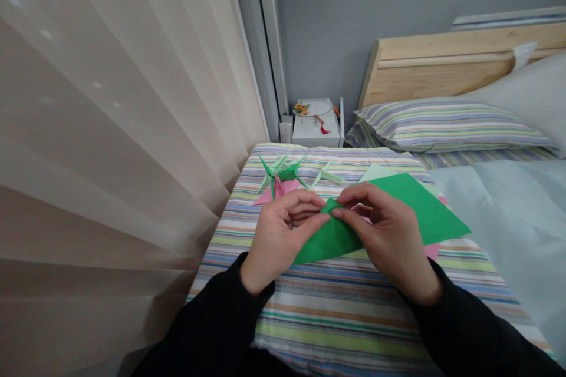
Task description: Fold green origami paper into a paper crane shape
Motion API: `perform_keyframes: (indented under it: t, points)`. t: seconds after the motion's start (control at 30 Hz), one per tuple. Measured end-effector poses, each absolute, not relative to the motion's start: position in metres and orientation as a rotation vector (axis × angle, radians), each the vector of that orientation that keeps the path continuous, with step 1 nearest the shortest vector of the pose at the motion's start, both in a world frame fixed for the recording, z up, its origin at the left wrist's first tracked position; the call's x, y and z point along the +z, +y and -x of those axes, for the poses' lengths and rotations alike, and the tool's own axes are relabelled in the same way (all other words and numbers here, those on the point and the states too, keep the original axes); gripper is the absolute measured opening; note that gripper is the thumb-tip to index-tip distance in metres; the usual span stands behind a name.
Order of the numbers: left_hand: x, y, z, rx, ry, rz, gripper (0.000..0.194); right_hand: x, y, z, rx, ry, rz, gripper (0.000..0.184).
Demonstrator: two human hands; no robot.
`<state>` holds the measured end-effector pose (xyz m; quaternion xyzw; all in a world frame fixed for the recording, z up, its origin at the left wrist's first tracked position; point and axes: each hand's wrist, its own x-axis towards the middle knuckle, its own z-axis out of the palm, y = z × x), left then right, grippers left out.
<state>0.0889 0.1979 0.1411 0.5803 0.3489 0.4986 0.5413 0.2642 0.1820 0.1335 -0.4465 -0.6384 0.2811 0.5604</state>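
Between my hands is a green sheet of origami paper [329, 240], folded into a triangle with its peak pointing away from me. My left hand [287, 230] pinches the paper near the peak from the left, thumb in front and fingers behind. From the right, my right hand [384, 230] pinches the same peak, its thumb and forefinger close to the left fingertips. Beyond my left hand lie folded green paper cranes [289, 172] and a pink folded piece [278, 185]. A pale green crane [326, 175] sits a little farther right.
Flat green paper [420, 206] lies right of my right hand, over pale green and pink sheets [432, 250]. A striped cloth [345, 312] covers the table. Pleated curtain [110, 129] closes the left side; a bed with a striped pillow [455, 123] stands right, a white bedside cabinet [316, 132] behind.
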Motion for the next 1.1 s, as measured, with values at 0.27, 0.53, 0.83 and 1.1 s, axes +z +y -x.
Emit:
perform_keyframes:
  t: [0.27,0.53,0.83,1.1]
  points:
    - [0.1447,0.1967,-0.0904,1.167,0.869,-1.333,0.023,0.1339,0.1823,-0.2643,0.662,-1.513,1.053,0.008]
    - [0.1413,0.198,-0.0892,1.178,0.884,-1.42,0.014,0.1356,0.1822,-0.2639,0.652,-1.549,1.041,0.009]
    - [0.1392,0.1988,-0.089,1.212,0.87,-1.527,0.006,0.1362,0.182,-0.2636,0.671,-1.567,1.052,0.009]
    - [0.1406,0.1981,-0.089,1.212,0.939,-1.536,0.009,0.1404,0.1803,-0.2639,0.767,-1.552,1.093,0.007]
